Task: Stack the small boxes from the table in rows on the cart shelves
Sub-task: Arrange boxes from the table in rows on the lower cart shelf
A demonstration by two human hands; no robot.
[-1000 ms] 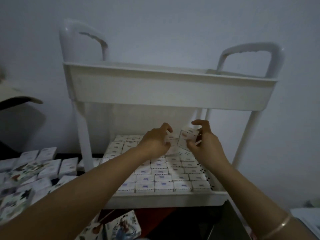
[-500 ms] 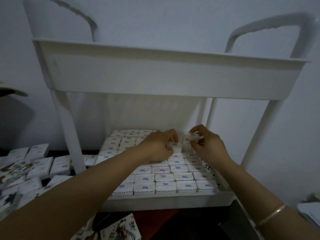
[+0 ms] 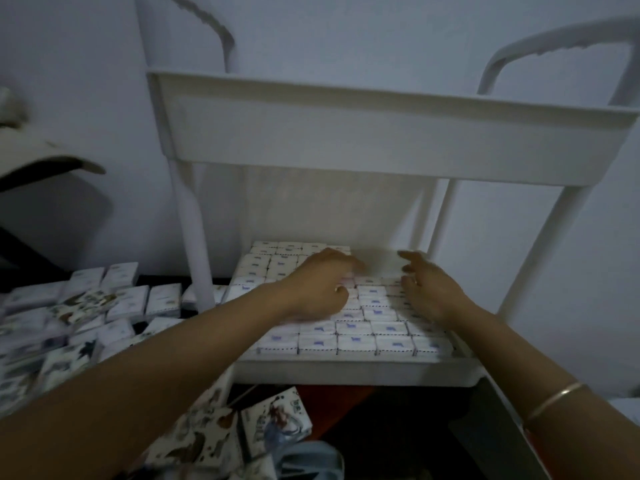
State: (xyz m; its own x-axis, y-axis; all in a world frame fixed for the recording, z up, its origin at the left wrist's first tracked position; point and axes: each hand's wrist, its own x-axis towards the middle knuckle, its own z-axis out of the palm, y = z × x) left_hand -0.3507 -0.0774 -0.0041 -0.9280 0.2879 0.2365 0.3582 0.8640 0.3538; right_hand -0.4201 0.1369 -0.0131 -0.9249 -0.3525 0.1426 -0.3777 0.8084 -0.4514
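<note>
Grip of the left hand (image 3: 320, 289) cannot be told, blurred against a small box (image 3: 379, 265); right hand (image 3: 431, 294) slack, holding nothing. Likely both square it into the cart shelf (image 3: 346, 372) row.

Small white boxes (image 3: 356, 342) (purple-marked) in tight rows on the lower cart shelf (image 3: 346, 374)

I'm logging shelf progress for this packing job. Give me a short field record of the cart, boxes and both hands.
cart: white plastic cart, upper tray contents hidden
lower shelf: rows of small white boxes with purple marks
left hand: palm down over the rows
right hand: fingers relaxed, over the right-hand rows
beside cart: loose white boxes on its left
unclear: blurred pale patch between the hands
</note>
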